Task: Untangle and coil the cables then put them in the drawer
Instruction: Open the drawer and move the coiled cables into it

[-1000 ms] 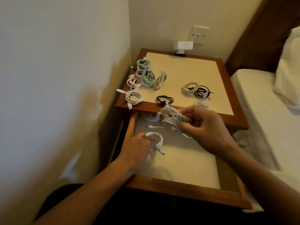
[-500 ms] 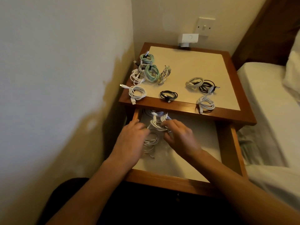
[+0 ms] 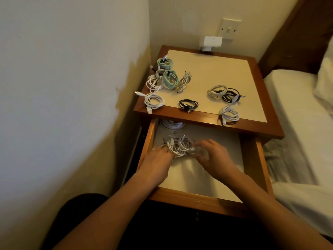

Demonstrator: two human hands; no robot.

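Atop the nightstand (image 3: pixel 198 119), nine coiled cables (image 3: pixel 188 104); below, one open drawer (image 3: pixel 198 197).

Left grip (image 3: pixel 155 162) palm-down, flat, reaching forward; right grip (image 3: pixel 215 157) alongside, blurred.

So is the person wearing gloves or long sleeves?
No. The left hand and right hand are bare, no gloves. The left forearm and right forearm are bare too: no sleeves, watch or bracelet in view. The fingers are too blurred to check for rings.
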